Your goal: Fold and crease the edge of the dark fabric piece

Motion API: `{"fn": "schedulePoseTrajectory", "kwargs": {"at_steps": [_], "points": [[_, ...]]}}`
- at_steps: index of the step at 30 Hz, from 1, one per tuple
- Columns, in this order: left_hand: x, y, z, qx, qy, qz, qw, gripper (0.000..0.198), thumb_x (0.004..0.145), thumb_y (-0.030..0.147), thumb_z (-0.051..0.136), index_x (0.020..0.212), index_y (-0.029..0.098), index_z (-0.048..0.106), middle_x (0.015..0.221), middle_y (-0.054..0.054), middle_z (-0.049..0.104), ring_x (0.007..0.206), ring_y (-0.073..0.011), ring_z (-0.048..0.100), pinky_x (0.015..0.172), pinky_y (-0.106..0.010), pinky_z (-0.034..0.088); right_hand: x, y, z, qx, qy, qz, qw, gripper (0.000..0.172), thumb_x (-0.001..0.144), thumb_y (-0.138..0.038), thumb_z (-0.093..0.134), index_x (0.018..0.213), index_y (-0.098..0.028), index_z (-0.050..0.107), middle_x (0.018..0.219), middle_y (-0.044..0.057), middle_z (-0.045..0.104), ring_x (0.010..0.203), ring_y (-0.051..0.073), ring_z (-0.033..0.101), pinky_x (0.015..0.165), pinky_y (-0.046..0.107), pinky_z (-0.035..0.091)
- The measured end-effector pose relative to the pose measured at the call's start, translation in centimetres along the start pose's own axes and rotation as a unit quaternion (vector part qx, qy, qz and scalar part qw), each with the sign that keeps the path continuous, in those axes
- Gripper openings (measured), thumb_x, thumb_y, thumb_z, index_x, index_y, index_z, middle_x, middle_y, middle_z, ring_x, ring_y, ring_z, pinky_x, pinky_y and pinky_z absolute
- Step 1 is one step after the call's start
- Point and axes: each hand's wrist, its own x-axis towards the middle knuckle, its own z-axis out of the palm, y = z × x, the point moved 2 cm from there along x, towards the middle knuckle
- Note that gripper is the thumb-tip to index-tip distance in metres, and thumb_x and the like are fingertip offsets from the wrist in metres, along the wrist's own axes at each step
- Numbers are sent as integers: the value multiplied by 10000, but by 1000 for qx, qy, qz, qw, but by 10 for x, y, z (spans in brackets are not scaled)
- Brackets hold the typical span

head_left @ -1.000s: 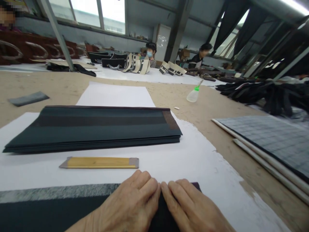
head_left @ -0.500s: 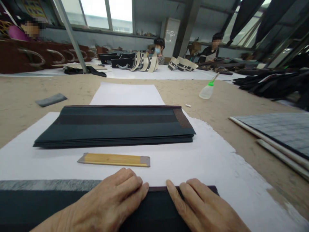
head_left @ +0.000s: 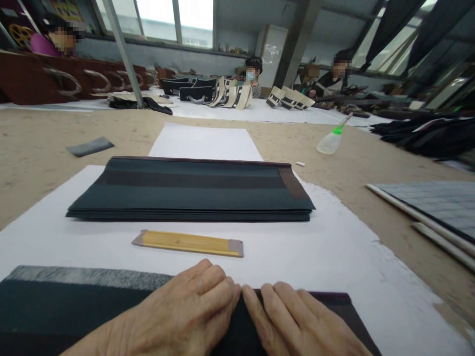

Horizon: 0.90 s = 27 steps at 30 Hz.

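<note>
Two bare hands lie flat, side by side, on a dark sheet (head_left: 74,311) at the near edge of the table: the left hand (head_left: 185,311) and the right hand (head_left: 297,321) both press palm-down with fingers stretched out, gripping nothing, their fingertips almost touching at the sheet's far edge. The sheet rests on white paper (head_left: 334,247) that covers this part of the table, and a grey strip runs along the sheet's far left edge. Just beyond the hands a yellow ruler (head_left: 187,243) with grey ends lies on the paper. Farther on sits a flat stack (head_left: 191,190) of dark sheets, with a brown band at its right end. On the bare tan table (head_left: 37,158) beyond are a small grey piece (head_left: 90,146) to the left and a clear bottle (head_left: 330,141) with a green cap to the right. At the far tables, other people sit among bags.
</note>
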Motion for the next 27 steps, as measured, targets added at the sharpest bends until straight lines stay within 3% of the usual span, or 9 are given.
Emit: {"fn": "schedulePoseTrajectory", "kwargs": {"at_steps": [2, 4, 8, 10, 13, 15, 22, 27], "points": [[-1, 1, 1, 7, 3, 1, 1000, 350, 891, 19, 221, 808, 109, 549, 799, -64, 558, 680, -179, 490, 644, -296, 455, 7, -1, 6, 40, 87, 27, 995, 393, 861, 44, 279, 818, -83, 648, 709, 59, 612, 648, 149, 565, 572, 257, 454], [-4, -1, 2, 20, 7, 7, 1000, 401, 917, 34, 167, 878, 90, 562, 809, -68, 553, 685, -185, 479, 632, -303, 444, 9, 0, 12, 88, 117, 30, 989, 383, 861, 43, 288, 798, -60, 651, 687, 76, 604, 621, 160, 549, 576, 273, 470], [-19, -12, 4, -4, 26, 13, 1000, 413, 962, 118, 118, 1096, 73, 506, 839, -75, 541, 703, -185, 464, 641, -306, 434, -1, 6, 17, 200, 15, 16, 979, 340, 891, -2, 314, 1042, -21, 618, 799, 115, 610, 687, 173, 546, 606, 283, 500], [-30, -20, 4, -40, 36, 2, 999, 380, 951, 96, 144, 1147, 85, 469, 866, -78, 528, 724, -184, 458, 658, -304, 426, -6, 8, 17, 222, -8, 31, 975, 340, 898, -15, 327, 1127, -39, 577, 823, 101, 594, 714, 165, 540, 617, 268, 503], [-44, -27, 6, -73, 3, -15, 997, 390, 890, 21, 217, 1203, 99, 437, 900, -83, 506, 749, -191, 442, 665, -313, 402, -6, 8, 19, 217, -20, 30, 976, 344, 905, -39, 340, 1195, -73, 522, 824, 74, 567, 698, 145, 528, 597, 236, 494], [-48, -29, 8, -80, -9, -12, 997, 395, 868, 18, 255, 1210, 91, 438, 908, -92, 499, 744, -200, 427, 655, -328, 382, 0, 6, 21, 203, -18, 20, 979, 336, 910, -52, 321, 1182, -88, 514, 803, 66, 549, 674, 142, 528, 540, 216, 476], [-43, -28, 10, -88, 41, -23, 995, 373, 857, 27, 265, 1160, 88, 475, 890, -90, 500, 741, -198, 430, 647, -326, 365, 18, 1, 19, 137, -31, -22, 990, 352, 917, -63, 245, 1127, -145, 516, 748, 33, 530, 505, 146, 464, 339, 248, 331], [-38, -23, -3, -49, 10, -26, 998, 331, 934, 120, 234, 1119, 93, 507, 880, -84, 539, 731, -198, 453, 667, -324, 402, 26, 17, 16, 227, -52, -23, 972, 267, 895, -76, 329, 967, -159, 572, 743, 27, 517, 561, 133, 458, 407, 242, 347]]}}
